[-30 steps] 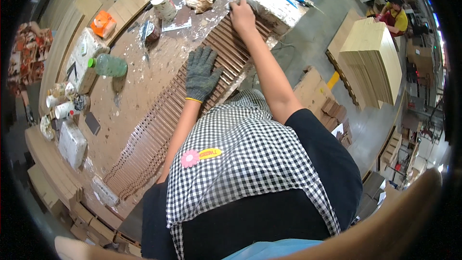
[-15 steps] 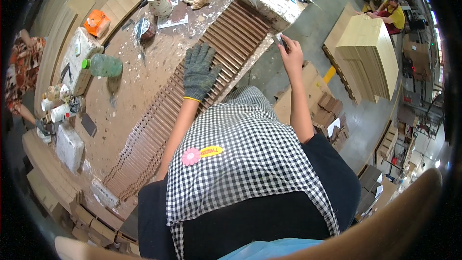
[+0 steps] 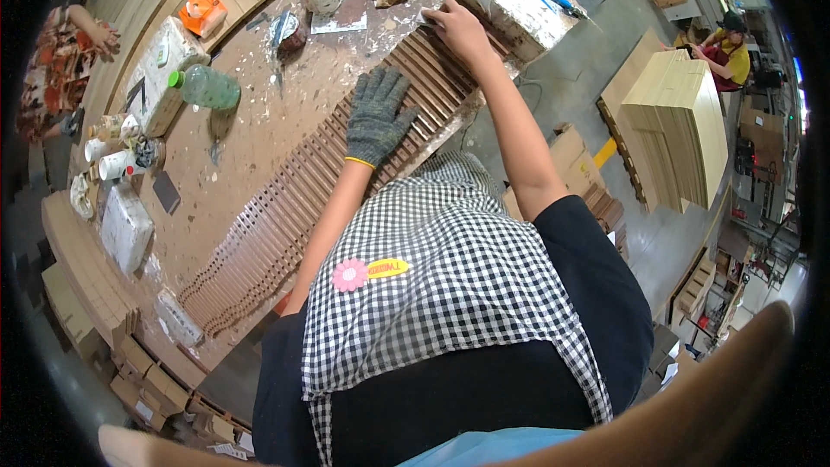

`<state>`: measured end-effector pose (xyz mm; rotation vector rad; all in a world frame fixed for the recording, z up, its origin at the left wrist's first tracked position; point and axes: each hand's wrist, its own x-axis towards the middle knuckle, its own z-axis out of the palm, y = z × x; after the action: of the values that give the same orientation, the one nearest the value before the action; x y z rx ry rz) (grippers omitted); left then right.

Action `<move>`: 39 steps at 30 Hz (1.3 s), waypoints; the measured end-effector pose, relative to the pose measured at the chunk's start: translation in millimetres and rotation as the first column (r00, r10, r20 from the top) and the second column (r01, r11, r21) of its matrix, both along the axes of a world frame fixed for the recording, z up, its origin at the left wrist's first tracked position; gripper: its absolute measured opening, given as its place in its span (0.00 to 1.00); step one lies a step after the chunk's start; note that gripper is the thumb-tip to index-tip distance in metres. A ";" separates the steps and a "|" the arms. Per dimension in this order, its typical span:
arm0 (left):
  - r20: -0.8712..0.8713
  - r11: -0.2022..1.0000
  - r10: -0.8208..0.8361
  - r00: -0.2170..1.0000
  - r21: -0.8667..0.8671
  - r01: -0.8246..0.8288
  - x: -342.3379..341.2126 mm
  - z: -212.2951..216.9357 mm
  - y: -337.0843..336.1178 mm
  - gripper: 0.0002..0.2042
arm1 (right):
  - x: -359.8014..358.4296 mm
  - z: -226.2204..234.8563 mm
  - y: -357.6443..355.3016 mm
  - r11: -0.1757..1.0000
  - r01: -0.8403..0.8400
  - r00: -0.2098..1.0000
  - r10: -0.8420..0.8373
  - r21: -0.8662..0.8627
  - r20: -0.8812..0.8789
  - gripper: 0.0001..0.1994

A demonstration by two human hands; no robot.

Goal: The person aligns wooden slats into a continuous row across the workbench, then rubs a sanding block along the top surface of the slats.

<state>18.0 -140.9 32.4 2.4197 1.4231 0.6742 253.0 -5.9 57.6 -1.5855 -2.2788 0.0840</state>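
Since prev frame: my R hand (image 3: 458, 33) swung in from past table (image 3: 251, 138) edge to far end of brown strips (image 3: 294, 195). L to R: green-capped btl (image 3: 210, 90) on table, apart from strips; strips side by side, long diag. row; my L hand (image 3: 378, 117), gloved, flat atop strips, fingers spread, released; R hand bare, pinching small pale pc (image 3: 427, 14), kind unclear; white blk (image 3: 510, 7) just beside, to its R.

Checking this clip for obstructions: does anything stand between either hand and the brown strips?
Nothing visible blocks either: the gloved left hand lies on the brown strips; the bare right hand, at their far end, pinches a small pale piece.
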 end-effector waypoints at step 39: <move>-0.035 1.000 -0.012 0.999 0.019 0.013 -3.5 0.3 -0.6 0.24 | 23.3 9.1 -31.0 0.973 -0.213 0.971 0.222 -0.094 0.092 0.27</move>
<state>14.5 -141.5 32.7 2.4643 1.4201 0.6483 276.3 -36.9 66.7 -1.4019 -2.5536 0.1596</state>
